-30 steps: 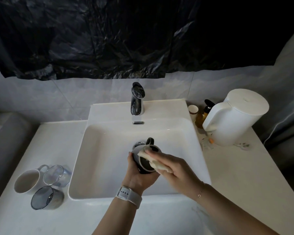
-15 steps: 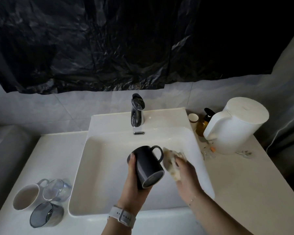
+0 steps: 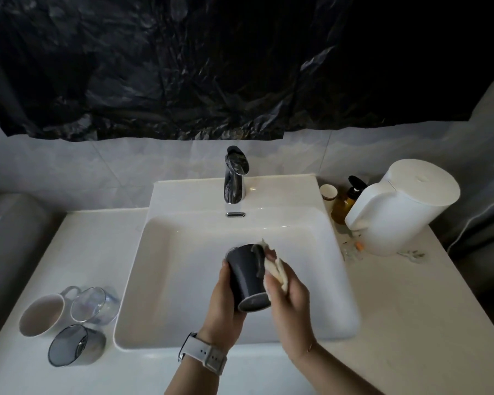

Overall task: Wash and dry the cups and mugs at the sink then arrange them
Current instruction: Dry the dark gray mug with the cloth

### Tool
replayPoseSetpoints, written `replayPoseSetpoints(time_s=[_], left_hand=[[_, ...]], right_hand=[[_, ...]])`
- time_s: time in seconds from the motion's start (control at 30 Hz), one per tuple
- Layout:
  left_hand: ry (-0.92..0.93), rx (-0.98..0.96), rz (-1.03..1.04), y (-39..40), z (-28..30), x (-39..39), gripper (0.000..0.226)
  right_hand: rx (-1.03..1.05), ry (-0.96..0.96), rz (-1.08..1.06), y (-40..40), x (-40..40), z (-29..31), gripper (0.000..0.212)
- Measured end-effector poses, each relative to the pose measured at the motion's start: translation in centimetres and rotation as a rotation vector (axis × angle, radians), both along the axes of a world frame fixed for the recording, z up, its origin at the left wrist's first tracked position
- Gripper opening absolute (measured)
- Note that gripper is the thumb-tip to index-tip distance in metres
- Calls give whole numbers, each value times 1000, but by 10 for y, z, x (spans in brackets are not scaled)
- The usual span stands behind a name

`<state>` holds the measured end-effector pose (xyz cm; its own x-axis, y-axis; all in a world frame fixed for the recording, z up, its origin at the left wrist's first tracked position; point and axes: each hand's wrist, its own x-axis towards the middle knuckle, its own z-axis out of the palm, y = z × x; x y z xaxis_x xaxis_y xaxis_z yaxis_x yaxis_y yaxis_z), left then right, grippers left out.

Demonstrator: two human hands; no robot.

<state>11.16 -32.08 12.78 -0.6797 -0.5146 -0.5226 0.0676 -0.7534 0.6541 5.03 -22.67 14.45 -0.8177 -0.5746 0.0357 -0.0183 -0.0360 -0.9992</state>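
Observation:
A dark mug [image 3: 247,276] is tilted over the white sink [image 3: 183,280], its base pointing toward me. My left hand [image 3: 223,303] grips its left side. My right hand [image 3: 290,306] holds a pale sponge [image 3: 274,269] pressed against the mug's handle side. On the counter to the left lie a white mug [image 3: 39,315], a clear glass cup [image 3: 93,305] and a smoky grey cup [image 3: 73,346], all on their sides.
The chrome tap [image 3: 234,178] stands behind the basin, with no water visible. At the right are a white kettle [image 3: 402,212], an amber pump bottle [image 3: 344,203] and a small paper cup [image 3: 328,193]. Small scraps lie on the counter near the kettle.
The mug has been turned from mouth-up to base toward me. The sponge left the mug's mouth, swung to the right, and now presses on the handle side.

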Motion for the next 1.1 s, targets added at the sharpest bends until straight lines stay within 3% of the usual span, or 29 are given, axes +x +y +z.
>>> replayPoseSetpoints(time_s=[0.07,0.13,0.2,0.3,0.47,0.53,0.63,0.7,0.8,0.93,1.03,1.1], left_hand=[[113,20,-18,4,5,-1,58],[190,42,1,8,9,-2,52],[259,135,20,10,4,-3,52],[302,264,3,15,5,-6,56],[244,224,21,14,4,-12,51],[230,176,31,10,6,-12,57],[265,180,37,4,10,-13,60],[285,121,41,1,14,-13,56],[262,81,94,3,23,-15,50],[249,68,99,3,24,-13,49],[188,-15,114,-2,26,-12,56],[194,-87,103,-6,25,-12,48]], right_hand=[[-18,278,81,2,3,-1,37],[-5,419,171,0,-1,1,37],[-4,357,212,-3,-9,7,36],[29,117,261,-7,-25,17,38],[25,-177,169,3,-27,11,39],[1,-143,157,9,-14,9,40],[-9,145,221,5,-10,15,46],[17,206,298,-5,-25,22,47],[40,139,366,-16,-44,32,45],[92,-126,291,-13,-38,31,38],[205,-180,255,1,-29,23,29],[219,-238,285,14,-30,17,29]])
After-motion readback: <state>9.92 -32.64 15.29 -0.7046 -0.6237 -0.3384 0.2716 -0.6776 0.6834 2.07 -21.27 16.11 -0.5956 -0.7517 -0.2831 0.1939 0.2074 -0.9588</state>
